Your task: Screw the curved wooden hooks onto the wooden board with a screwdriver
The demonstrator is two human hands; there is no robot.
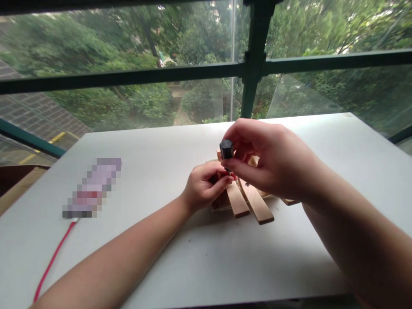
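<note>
My right hand [268, 161] is closed in a pinch round the black handle of a small screwdriver [226, 149], which stands upright over a stack of flat wooden slats [254, 204] on the white table [180, 257]. My left hand [204, 186] is closed on the left end of the slats, its fingertips next to the tool's tip. The tip and the joint under it are hidden by my fingers. The slats fan out toward me.
A blurred purple and pink flat object [93, 186] lies at the table's left, with a red cord [51, 262] running from it to the near edge. A dark green window frame [254, 64] stands just behind the table's far edge, with trees outside.
</note>
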